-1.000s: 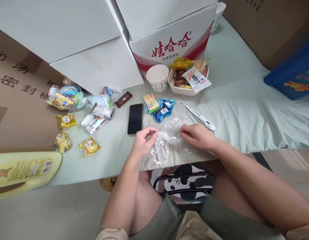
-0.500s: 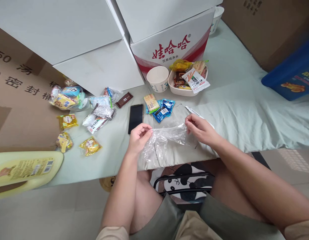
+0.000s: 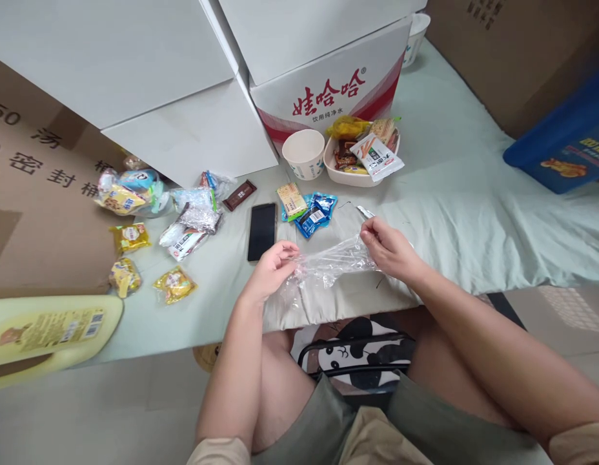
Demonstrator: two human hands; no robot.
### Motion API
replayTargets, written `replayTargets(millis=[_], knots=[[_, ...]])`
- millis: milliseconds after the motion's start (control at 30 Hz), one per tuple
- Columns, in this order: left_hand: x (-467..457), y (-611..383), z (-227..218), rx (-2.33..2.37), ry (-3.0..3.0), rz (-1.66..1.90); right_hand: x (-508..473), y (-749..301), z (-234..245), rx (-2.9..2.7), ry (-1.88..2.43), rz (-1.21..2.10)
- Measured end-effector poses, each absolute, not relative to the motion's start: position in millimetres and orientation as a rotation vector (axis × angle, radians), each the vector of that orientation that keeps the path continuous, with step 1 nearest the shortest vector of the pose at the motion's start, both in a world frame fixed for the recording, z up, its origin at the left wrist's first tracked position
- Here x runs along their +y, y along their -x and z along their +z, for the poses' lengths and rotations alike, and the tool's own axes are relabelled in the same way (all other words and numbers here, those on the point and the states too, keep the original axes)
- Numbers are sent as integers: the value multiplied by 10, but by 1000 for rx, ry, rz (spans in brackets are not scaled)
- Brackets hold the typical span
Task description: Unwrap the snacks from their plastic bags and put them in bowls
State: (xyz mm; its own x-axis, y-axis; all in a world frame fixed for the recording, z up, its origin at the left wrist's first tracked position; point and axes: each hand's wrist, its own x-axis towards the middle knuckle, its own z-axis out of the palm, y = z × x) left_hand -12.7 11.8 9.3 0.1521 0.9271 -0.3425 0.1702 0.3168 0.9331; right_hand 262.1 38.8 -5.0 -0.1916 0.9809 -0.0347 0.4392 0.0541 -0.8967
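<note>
A clear plastic bag is stretched between my two hands, low over the cloth near its front edge. My left hand has its fingers curled around the bag's left end. At the other end, my right hand pinches the plastic with closed fingers. Just beyond the bag lie blue snack packets, with a cracker packet on top of them. A black phone lies close to my left hand. The silvery end of a thin packet sticks out behind my right hand.
A paper cup and a white bowl of snacks stand against a printed carton. Wrapped snacks lie scattered at left, beside a yellow jug. A blue container stands at right.
The bag has been drawn into a narrower, tauter band between my hands. My left hand's fingers have closed further around its end, and my right hand has turned slightly.
</note>
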Motion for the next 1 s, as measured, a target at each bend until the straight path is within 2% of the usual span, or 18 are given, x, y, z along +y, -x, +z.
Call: replayTargets(millis=[233,433,533,600,700,767,867,1000], knots=[[68,297,222,1124,-1025,722,369,-2617,-17,-1587,1389,1124],[132,319,215,1250,-942,778,374,-2670,51,-1126,1230,1695],[195,362,243,1199,-883,869,391,-2725,65,-1132,1109,1908],[227,373,269,1173,-858,901,402,-2735,39,-1347,1181,1747],[242,352,296,1170,-813,926,413,-2716,-27,-1625,1258,1271],[226,324,293,1155,-804,912,413,-2705,-56,-1661,1219,1125],[175,262,263,1077,-839,845,392,-2685,-47,-1598,1129,1184],[121,149,237,907,-903,659,318,-2556,19,-1651,780,1600]])
